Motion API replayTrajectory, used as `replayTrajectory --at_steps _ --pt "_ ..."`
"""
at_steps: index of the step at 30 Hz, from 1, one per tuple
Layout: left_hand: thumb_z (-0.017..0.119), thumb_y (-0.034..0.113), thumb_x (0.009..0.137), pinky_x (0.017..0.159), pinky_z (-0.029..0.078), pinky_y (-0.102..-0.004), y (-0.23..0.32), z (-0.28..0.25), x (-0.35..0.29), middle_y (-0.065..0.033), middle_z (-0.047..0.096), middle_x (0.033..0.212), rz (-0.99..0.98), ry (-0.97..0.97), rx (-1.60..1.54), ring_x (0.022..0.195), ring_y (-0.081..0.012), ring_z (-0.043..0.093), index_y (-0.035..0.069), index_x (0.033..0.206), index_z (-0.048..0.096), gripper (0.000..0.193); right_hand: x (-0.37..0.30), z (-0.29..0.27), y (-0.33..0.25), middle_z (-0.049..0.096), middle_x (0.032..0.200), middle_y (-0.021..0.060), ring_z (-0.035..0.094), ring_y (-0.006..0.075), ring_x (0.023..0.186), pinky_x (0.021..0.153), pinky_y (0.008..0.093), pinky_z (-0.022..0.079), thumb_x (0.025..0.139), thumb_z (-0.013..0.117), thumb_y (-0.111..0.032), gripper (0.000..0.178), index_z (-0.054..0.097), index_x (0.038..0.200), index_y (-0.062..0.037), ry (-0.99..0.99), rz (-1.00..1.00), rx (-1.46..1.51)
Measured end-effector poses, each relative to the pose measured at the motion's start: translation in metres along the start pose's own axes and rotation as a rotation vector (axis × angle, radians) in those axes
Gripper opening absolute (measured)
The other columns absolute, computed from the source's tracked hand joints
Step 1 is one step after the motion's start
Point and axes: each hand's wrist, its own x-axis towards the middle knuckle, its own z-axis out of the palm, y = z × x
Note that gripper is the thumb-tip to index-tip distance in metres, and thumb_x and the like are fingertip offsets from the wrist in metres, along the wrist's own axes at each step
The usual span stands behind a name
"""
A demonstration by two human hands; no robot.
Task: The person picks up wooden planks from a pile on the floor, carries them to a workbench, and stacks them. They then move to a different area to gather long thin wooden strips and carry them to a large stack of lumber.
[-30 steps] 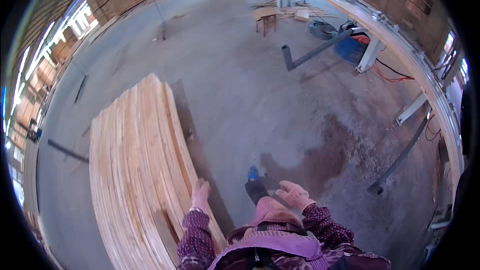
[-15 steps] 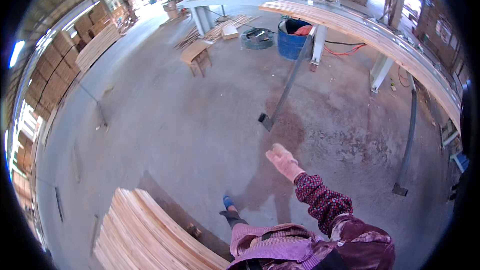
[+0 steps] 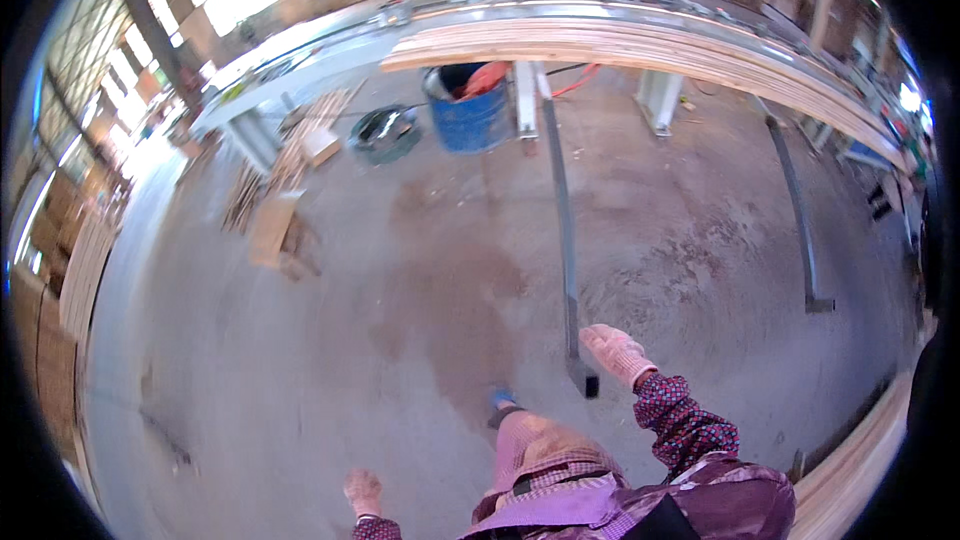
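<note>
Hanging free near the centre right of the frame, your right hand [image 3: 615, 352], in a pink glove, has its fingers loosely extended and grasps nothing. Just beside it in the picture is the lower end of a long grey bar [image 3: 560, 200]; whether they touch, you cannot tell. Your left hand [image 3: 364, 492], also gloved, is at the lower edge, left of centre, with nothing visible in it; blur hides how far its fingers curl.

The layered boards [image 3: 560, 43] lie lengthwise along a bench [image 3: 345, 53] across the top of the frame, well apart from both hands. They look stiff and dry; one is probably light, the whole layer heavy and floppy over its length. Taking hold by the long near edge, hands spread wide, seems safest, with gloves guarding against splinters. More pale boards [image 3: 865, 450] show at the lower right. The bar looks like rigid metal, probably hard to shift.

Beneath you is a grey floor [image 3: 250, 360] with a dark patch at the centre and pale scuffs to its right. Toward the upper left are a small wooden stool [image 3: 275, 230], scattered strips [image 3: 245, 195] and a green tub [image 3: 388, 145]; a blue barrel [image 3: 470, 125] stands at upper centre. Bright windows fill the far upper left.
</note>
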Motion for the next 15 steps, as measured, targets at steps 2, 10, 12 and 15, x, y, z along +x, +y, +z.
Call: replayTrajectory --at_steps 2,10,12,15 --pt "0.037 0.041 0.101 0.083 0.049 -0.0509 0.004 -0.032 0.098 -0.0048 0.064 0.113 0.022 -0.132 -1.088 0.096 -0.0307 0.060 0.015 0.116 0.059 0.037 0.021 -0.017 -0.026 0.056 0.139 0.0187 0.050 0.0356 0.130 0.108 0.0420 0.040 0.099 0.043 -0.054 0.062 0.054 0.136 -0.0053 0.048 0.094 -0.043" --pt "0.053 0.043 0.096 0.068 0.054 -0.0451 0.073 0.020 0.341 -0.0117 0.066 0.103 -0.501 -0.283 -0.928 0.083 -0.0287 0.062 0.009 0.101 0.062 0.035 0.220 -0.010 -0.199 0.051 0.141 0.0195 0.050 0.0367 0.130 0.106 0.0441 0.042 0.099 0.046 -0.043 0.052 0.052 0.137 -0.0095 0.093 -0.187 0.087" --pt "0.060 0.037 0.095 0.064 0.054 -0.0448 0.084 0.040 0.389 -0.0107 0.066 0.092 -0.581 -0.152 -0.821 0.074 -0.0291 0.063 0.009 0.094 0.064 0.029 0.276 0.001 -0.241 0.050 0.143 0.0188 0.048 0.0354 0.133 0.109 0.0414 0.039 0.098 0.048 -0.046 0.056 0.052 0.138 -0.0068 0.091 -0.292 0.114" --pt "0.059 0.039 0.096 0.062 0.052 -0.0415 0.113 0.012 0.450 -0.0077 0.064 0.085 -0.617 -0.170 -0.714 0.071 -0.0256 0.061 0.009 0.090 0.063 0.031 0.329 -0.011 -0.328 0.051 0.144 0.0186 0.046 0.0335 0.135 0.113 0.0386 0.036 0.098 0.047 -0.056 0.067 0.052 0.139 -0.0031 -0.020 -0.425 0.153"
